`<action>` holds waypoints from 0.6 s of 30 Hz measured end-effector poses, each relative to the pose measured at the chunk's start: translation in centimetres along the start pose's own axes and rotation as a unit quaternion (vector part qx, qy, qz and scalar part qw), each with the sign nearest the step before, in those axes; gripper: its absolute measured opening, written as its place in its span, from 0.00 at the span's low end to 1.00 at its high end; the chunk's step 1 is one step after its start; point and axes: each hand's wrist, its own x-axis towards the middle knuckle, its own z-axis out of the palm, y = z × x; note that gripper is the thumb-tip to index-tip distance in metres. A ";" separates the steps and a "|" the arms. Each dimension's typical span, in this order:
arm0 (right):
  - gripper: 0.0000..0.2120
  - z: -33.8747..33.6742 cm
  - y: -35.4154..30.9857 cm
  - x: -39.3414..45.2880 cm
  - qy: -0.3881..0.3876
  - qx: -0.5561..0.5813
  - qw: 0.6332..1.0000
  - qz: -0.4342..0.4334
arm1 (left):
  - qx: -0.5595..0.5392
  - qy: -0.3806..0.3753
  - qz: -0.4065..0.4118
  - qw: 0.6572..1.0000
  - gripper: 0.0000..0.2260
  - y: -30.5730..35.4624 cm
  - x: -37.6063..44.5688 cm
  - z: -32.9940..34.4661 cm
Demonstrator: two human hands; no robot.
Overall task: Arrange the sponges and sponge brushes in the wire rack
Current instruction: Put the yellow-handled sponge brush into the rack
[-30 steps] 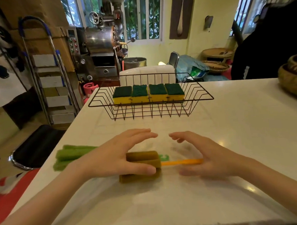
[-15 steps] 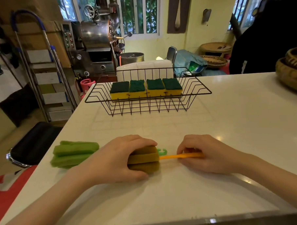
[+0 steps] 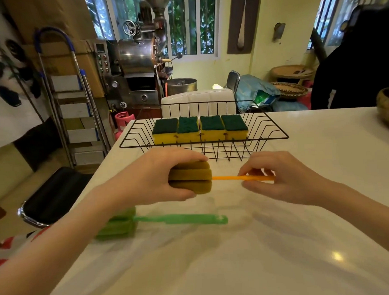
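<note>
I hold an orange sponge brush (image 3: 195, 177) level above the white table, just in front of the black wire rack (image 3: 271, 138). My left hand (image 3: 154, 178) is wrapped around its brownish sponge head. My right hand (image 3: 286, 176) pinches its thin orange handle. Several yellow sponges with green tops (image 3: 199, 128) stand in a row along the back of the rack. A green sponge brush (image 3: 161, 221) lies on the table below my left forearm, its handle pointing right and its head partly hidden by my arm.
The table's left edge (image 3: 86, 185) drops to a black stool (image 3: 53, 196) and a stepladder (image 3: 76, 112). Woven baskets (image 3: 388, 107) sit at the table's far right. A person in dark clothes (image 3: 359, 62) stands behind the table on the right.
Both hands closed on the orange sponge brush and lifted it off the table toward the rack. The green brush, now uncovered, stays on the table.
</note>
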 end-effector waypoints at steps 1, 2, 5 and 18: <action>0.05 -0.3 0.1 0.6 0.007 -0.005 1.000 0.001 | 0.013 0.007 0.001 1.000 0.27 -0.3 0.5 -0.4; 0.05 -0.5 0.3 1.3 0.015 -0.008 1.000 0.002 | 0.028 0.013 0.006 1.000 0.27 -0.7 0.9 -0.9; 0.05 -1.4 0.7 3.2 0.045 -0.018 0.999 -0.002 | 0.063 0.031 0.014 0.997 0.27 -1.7 2.1 -2.2; 0.08 -3.3 5.0 11.1 0.119 0.013 0.992 0.025 | 0.116 0.088 -0.019 0.989 0.27 -8.2 8.3 -4.8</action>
